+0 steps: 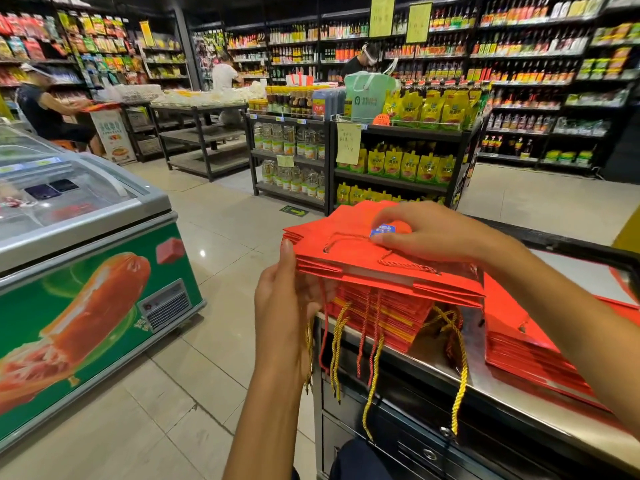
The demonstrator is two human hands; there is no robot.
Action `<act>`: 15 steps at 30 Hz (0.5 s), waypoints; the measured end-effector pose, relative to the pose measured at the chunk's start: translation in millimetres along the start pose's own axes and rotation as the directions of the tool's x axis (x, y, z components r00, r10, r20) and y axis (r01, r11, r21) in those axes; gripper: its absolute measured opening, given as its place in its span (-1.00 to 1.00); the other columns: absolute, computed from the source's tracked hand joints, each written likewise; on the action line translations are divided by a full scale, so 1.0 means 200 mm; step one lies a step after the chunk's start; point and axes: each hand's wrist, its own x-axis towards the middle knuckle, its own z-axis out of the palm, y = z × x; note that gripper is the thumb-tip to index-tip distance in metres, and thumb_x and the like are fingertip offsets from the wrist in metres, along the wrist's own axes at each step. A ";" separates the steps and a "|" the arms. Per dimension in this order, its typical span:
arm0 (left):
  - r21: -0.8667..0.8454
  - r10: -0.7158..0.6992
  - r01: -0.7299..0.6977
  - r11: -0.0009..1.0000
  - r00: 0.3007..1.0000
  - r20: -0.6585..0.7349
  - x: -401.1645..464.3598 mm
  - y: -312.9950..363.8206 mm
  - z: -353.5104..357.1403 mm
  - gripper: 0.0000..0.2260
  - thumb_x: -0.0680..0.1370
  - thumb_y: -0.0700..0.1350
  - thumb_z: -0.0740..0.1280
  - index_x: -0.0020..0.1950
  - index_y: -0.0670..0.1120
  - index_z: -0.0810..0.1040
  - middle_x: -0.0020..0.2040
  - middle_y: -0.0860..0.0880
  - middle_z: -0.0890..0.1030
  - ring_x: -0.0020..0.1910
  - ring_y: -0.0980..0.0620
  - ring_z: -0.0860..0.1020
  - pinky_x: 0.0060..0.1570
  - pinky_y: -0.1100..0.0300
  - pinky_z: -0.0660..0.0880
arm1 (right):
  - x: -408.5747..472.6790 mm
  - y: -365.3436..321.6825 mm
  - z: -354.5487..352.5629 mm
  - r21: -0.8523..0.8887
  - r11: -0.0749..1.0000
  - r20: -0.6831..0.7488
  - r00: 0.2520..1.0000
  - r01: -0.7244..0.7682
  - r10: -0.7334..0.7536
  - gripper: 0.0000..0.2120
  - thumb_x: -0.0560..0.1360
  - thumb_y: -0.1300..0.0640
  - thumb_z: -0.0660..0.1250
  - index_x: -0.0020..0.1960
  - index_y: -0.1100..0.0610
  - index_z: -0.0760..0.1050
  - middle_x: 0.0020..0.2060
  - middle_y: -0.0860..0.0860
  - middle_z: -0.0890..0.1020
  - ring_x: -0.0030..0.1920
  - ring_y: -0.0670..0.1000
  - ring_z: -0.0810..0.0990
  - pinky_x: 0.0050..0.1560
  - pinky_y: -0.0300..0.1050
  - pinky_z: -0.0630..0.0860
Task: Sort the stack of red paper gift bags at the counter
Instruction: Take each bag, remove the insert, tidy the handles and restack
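The left hand (285, 299) is at the near left corner of a lifted bundle of red gift bags (349, 251), thumb up along the edge and fingers curled underneath, gripping it. The right hand (429, 233) lies on top of that same bundle, fingers bent and pressing down on the top bag next to a small blue sticker (382, 231). The bundle sits flat, raised just above a lower stack of red bags (384, 317) on the steel worktop (485, 386), with gold and red cord handles (372, 382) hanging over the front edge. A second red pile (519, 344) lies to the right, under the right forearm. A green chest freezer (86, 271) stands well apart on the left.
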 end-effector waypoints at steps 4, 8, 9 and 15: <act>0.076 -0.010 0.000 0.997 0.992 0.127 -0.09 0.00 0.07 -0.54 0.56 0.22 0.34 0.27 -0.09 0.59 0.01 -0.12 0.75 0.04 -0.17 0.72 0.00 0.00 0.68 | -0.05 0.03 0.05 0.013 0.993 0.044 0.993 -0.114 0.113 -0.60 0.63 -0.29 0.17 0.35 -0.14 0.51 0.17 -0.12 0.58 0.20 -0.03 0.54 0.20 -0.07 0.45; 0.083 0.103 -0.120 0.989 0.976 0.191 -0.10 0.07 0.19 -0.63 0.55 -0.02 0.48 0.32 0.03 0.50 0.07 -0.05 0.74 0.03 -0.04 0.73 0.03 0.02 0.68 | -0.04 -0.02 0.08 0.129 0.988 -0.073 0.993 -0.080 0.090 -0.60 0.63 -0.31 0.12 0.28 -0.13 0.54 0.15 -0.09 0.65 0.15 -0.02 0.59 0.23 0.05 0.51; 0.092 0.152 -0.172 0.981 0.969 0.197 -0.09 0.11 0.22 -0.65 0.55 -0.09 0.48 0.30 0.03 0.49 0.07 -0.04 0.73 0.00 0.00 0.73 -0.02 0.08 0.68 | -0.04 -0.05 0.07 0.190 0.980 -0.102 0.992 -0.054 0.074 -0.61 0.66 -0.27 0.11 0.28 -0.10 0.54 0.14 -0.09 0.65 0.15 -0.02 0.59 0.24 0.06 0.50; 0.301 0.582 -0.638 0.709 0.770 0.260 0.01 0.39 0.36 -0.76 0.57 -0.17 0.30 0.19 0.10 0.55 -0.13 0.08 0.65 -0.19 0.10 0.60 -0.12 0.08 0.62 | 0.06 -0.14 -0.04 0.828 0.561 -0.138 0.972 0.007 0.192 -0.62 0.69 -0.19 0.13 0.35 -0.04 0.53 0.19 -0.03 0.65 0.27 -0.05 0.60 0.17 -0.20 0.48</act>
